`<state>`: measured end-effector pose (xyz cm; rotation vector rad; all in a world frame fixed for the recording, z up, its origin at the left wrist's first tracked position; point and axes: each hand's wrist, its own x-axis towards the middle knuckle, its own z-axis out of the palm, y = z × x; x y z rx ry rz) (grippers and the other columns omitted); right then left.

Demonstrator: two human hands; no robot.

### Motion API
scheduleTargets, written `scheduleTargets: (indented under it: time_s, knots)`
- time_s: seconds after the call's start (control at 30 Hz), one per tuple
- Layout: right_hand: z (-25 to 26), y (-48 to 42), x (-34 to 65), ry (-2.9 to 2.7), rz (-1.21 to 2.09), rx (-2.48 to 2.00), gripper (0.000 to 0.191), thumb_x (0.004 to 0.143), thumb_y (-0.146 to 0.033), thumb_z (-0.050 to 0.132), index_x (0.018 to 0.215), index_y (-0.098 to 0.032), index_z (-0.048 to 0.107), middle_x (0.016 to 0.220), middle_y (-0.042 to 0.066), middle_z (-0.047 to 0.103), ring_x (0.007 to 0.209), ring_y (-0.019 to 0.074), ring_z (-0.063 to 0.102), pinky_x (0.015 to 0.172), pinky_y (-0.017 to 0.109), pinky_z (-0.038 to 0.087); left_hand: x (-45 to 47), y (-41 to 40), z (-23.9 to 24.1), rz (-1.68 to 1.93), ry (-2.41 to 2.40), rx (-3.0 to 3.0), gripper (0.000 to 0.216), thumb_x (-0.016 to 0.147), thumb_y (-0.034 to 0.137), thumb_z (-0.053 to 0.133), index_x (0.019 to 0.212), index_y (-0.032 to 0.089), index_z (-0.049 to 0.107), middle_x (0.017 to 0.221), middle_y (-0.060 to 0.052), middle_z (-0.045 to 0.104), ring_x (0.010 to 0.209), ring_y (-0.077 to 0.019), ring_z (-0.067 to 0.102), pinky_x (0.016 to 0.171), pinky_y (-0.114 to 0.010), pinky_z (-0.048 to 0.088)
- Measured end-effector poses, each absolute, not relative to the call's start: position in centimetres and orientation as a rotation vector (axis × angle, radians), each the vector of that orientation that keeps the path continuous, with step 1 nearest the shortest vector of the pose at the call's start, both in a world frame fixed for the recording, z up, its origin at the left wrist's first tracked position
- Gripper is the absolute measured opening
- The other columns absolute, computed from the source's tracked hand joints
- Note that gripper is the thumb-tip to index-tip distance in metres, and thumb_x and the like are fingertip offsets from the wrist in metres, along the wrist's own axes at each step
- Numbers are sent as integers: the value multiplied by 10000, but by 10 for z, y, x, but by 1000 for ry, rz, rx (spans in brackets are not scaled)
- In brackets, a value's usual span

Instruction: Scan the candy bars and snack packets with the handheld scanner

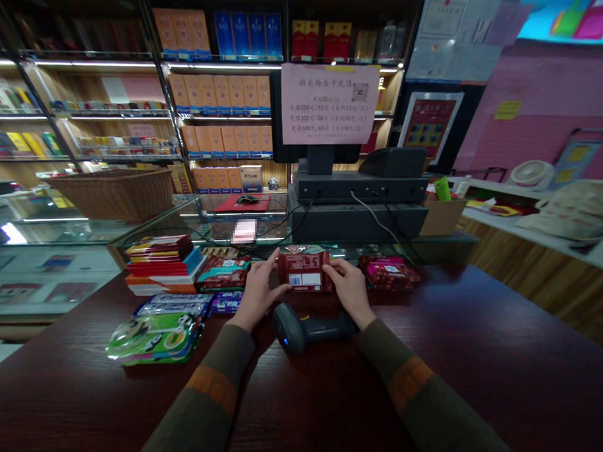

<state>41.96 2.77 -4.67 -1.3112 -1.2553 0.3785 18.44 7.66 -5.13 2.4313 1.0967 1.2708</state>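
Both hands hold a dark red snack packet upright over the counter, its white label and barcode facing me. My left hand pinches the packet's left edge. My right hand grips its right edge. Just below the packet a dark handheld barcode scanner lies on the dark wooden counter, between my wrists, with a small blue light at its head.
Stacks of snack packets and a green packet lie at left; a magenta packet at right. A register with a screen and paper sign stands behind. Shelves of boxes and a wicker basket fill the back.
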Motion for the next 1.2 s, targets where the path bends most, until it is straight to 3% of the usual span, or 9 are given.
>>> scheduleTargets:
  time_s: [0.13,0.3,0.53,0.73,0.83,1.03,1.2]
  knots:
    - [-44,29,415,-1249,371,-1303,277,839,-485,637,829,-218,711,799,40,751,738,222,675,713,309,495,182,78,-52,1169,1112,2548,1133,704,328,845,1595,318,147,1269,-89,575,1157,-290,468,1042,-475,406]
    - [-43,31,406,-1263,377,-1280,290,839,-492,637,837,-212,709,810,41,747,734,216,662,705,301,487,180,78,-52,1165,1213,2674,1227,648,372,873,1602,292,106,1244,-99,527,1148,-310,474,1047,-485,396]
    - [-43,28,400,-1313,389,-1267,312,841,-509,632,825,-204,698,782,29,731,709,198,635,690,287,468,177,74,-50,1137,1372,2728,1197,653,443,852,1599,257,143,1137,-85,542,1097,-313,488,1041,-491,386]
    - [-39,25,396,-1328,417,-1226,300,840,-499,647,832,-205,704,797,27,731,728,198,645,706,286,470,175,69,-47,1130,1428,2734,1084,640,464,855,1551,291,294,1098,-76,556,1083,-313,502,1050,-496,378]
    - [-41,25,395,-1324,441,-1212,317,836,-512,645,847,-200,702,820,35,737,750,201,651,720,290,479,174,67,-46,1150,1440,2734,1041,635,449,857,1522,266,343,1163,-102,556,1121,-327,506,1060,-509,378]
    - [-47,30,398,-1271,502,-1197,313,816,-494,663,885,-192,709,835,43,751,749,207,669,715,312,505,174,63,-44,1195,1323,2774,986,670,327,824,1511,266,312,1511,-131,425,1426,-347,363,1189,-532,266]
    - [-50,33,400,-1244,570,-1153,319,813,-444,658,998,-191,716,952,64,768,857,228,701,796,351,546,173,63,-45,1182,1317,2778,956,686,318,802,1499,231,305,1487,-127,486,1425,-317,395,1216,-533,236]
